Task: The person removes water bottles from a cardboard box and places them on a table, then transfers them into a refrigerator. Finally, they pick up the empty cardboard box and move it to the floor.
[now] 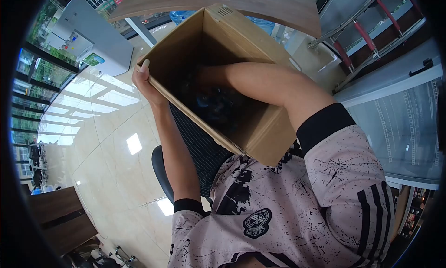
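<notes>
An open cardboard box (269,140) is tilted on my lap with its opening toward me. My left hand (147,81) grips the box's left edge, its thumb on the rim. My right forearm reaches over the right side into the box, and my right hand (204,77) is deep in the shadow, its fingers hidden. Beside and below it lie dark, shiny items (216,103) with bluish glints, too dim to make out.
A wooden table (283,12) stands ahead, with blue water bottles (181,16) beneath it. At the left is a white water dispenser (100,40). A folded ladder (362,33) and a glass-fronted cabinet (395,124) are on the right. A brown cabinet (60,210) stands at lower left.
</notes>
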Tool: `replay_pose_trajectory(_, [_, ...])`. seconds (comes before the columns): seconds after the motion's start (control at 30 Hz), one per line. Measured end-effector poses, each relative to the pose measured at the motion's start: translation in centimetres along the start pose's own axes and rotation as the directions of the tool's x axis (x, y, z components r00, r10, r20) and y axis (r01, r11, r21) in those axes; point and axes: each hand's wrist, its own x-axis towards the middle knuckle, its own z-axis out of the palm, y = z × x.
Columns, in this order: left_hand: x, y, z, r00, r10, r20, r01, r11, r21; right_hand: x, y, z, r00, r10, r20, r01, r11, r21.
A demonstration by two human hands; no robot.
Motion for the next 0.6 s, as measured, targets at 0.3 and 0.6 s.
replay_pose_trajectory(0.3, [0.1, 0.5, -1.5, 0.999, -0.011, 0.030, 0.009, 0.998, 0.067, 0.1, 0.7, -0.4, 1.000, 0.015, -0.023, -0.015, 1.000, -0.001])
replay_pose_trajectory(0.6, [-0.5, 1.7, -2.8, 0.996, 0.052, -0.071, -0.046, 0.995, 0.084, 1.1, -1.5, -1.3, 1.000, -0.011, -0.024, 0.010, 0.999, -0.053])
